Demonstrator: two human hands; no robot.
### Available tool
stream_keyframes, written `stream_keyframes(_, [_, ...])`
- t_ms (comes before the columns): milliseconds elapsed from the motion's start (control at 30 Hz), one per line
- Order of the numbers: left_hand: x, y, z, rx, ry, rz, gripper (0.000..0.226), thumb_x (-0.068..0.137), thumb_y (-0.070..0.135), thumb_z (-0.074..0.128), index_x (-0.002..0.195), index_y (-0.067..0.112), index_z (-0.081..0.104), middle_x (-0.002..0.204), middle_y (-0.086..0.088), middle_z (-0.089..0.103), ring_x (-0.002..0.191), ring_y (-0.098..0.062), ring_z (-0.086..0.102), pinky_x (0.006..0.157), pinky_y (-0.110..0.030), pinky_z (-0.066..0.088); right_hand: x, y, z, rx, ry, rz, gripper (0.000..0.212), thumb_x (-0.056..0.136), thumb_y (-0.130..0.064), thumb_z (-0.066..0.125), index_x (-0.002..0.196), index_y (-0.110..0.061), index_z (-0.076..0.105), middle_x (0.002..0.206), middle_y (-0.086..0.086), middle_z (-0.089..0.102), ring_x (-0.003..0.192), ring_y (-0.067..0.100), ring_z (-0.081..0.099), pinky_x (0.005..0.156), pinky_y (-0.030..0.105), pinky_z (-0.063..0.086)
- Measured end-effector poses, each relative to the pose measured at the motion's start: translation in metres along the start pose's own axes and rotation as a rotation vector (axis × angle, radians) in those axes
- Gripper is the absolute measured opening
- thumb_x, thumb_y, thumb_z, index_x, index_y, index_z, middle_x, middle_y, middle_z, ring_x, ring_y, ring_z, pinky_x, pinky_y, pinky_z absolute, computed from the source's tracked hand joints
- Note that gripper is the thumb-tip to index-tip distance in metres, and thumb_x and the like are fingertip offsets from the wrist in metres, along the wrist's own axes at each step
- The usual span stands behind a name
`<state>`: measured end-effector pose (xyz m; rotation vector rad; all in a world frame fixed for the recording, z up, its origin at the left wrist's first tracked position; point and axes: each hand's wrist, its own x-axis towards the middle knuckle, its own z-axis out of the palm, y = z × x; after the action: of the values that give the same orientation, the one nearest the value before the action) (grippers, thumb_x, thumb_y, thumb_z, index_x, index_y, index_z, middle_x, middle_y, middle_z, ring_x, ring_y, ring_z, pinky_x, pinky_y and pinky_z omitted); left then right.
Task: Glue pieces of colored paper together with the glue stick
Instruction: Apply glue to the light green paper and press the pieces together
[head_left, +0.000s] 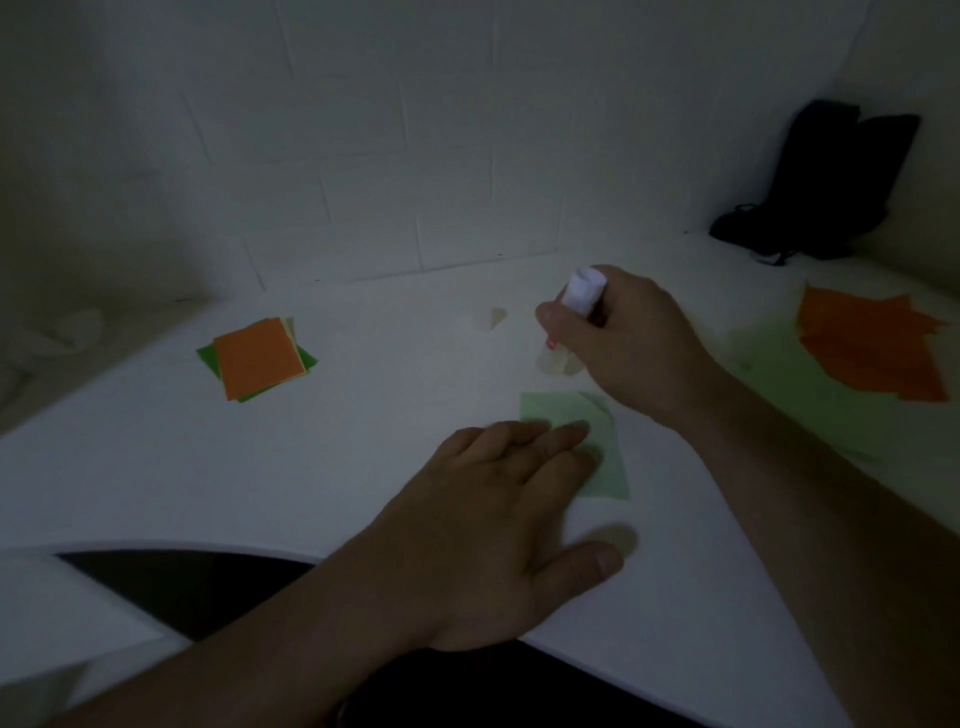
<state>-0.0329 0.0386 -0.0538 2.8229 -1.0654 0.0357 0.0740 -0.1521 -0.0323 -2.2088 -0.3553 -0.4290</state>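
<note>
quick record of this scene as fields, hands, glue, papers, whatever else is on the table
left hand: flat, fingers pressing the light green paper
right hand: grips the glue stick, above the paper
paper stack: orange on top, far left on the white table
orange sheets: far right
black bag: back right corner

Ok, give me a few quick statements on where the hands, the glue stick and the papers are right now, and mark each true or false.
1. The right hand grips the glue stick. True.
2. The left hand lies with straight fingers on the light green paper. True.
3. The stack of paper squares has a blue sheet on top. False: the top sheet is orange.
4. The glue stick lies flat on the table. False: it is held above the table, tilted.
5. The dark bag stands at the far right against the wall. True.
</note>
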Motion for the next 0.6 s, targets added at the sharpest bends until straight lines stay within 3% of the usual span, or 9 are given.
stream_keyframes(233, [0.003, 0.001, 0.0, -0.049, 0.003, -0.016, 0.065, 0.103, 0.069, 0.014, 0.16, 0.036, 0.019, 0.171, 0.019, 0.007, 0.154, -0.008, 0.008, 0.119, -0.034, 0.011, -0.005, -0.001, 0.002, -0.056, -0.114, -0.024, 0.021, 0.095, -0.041, 0.067, 0.082, -0.024, 0.066, 0.076, -0.015, 0.069, 0.071, -0.001, 0.063, 0.059, 0.011, 0.039])
stream_keyframes(333, [0.008, -0.007, 0.006, -0.072, 0.074, 0.012, 0.052, 0.108, 0.054, 0.021, 0.153, 0.036, 0.037, 0.166, 0.017, 0.029, 0.146, -0.014, 0.03, 0.112, -0.04, 0.03, -0.006, 0.0, 0.009, -0.056, -0.155, -0.032, 0.019, 0.094, -0.044, 0.067, 0.084, -0.029, 0.064, 0.077, -0.013, 0.069, 0.07, -0.003, 0.061, 0.06, 0.012, 0.038])
stream_keyframes(400, [0.017, -0.014, 0.011, -0.142, 0.151, 0.001, 0.044, 0.103, 0.042, 0.032, 0.139, 0.035, 0.056, 0.147, 0.015, 0.056, 0.123, -0.018, 0.052, 0.096, -0.043, 0.046, -0.005, 0.002, 0.013, -0.07, -0.185, -0.03, 0.017, 0.094, -0.046, 0.067, 0.089, -0.031, 0.06, 0.08, -0.016, 0.066, 0.071, -0.007, 0.06, 0.062, 0.013, 0.038])
stream_keyframes(467, [0.027, -0.02, 0.019, -0.211, 0.242, -0.014, 0.037, 0.097, 0.031, 0.045, 0.125, 0.034, 0.069, 0.12, 0.01, 0.072, 0.1, -0.02, 0.059, 0.082, -0.043, 0.052, -0.004, 0.005, 0.014, -0.091, -0.192, -0.03, 0.018, 0.094, -0.049, 0.066, 0.096, -0.034, 0.058, 0.082, -0.02, 0.063, 0.072, -0.013, 0.057, 0.062, 0.01, 0.035])
stream_keyframes(600, [0.033, -0.021, 0.024, -0.216, 0.314, -0.014, 0.036, 0.094, 0.027, 0.047, 0.116, 0.035, 0.074, 0.099, 0.007, 0.076, 0.086, -0.019, 0.058, 0.074, -0.038, 0.052, -0.004, 0.009, 0.015, -0.071, -0.183, -0.032, 0.017, 0.093, -0.048, 0.068, 0.095, -0.035, 0.057, 0.08, -0.021, 0.061, 0.071, -0.014, 0.056, 0.064, 0.012, 0.036])
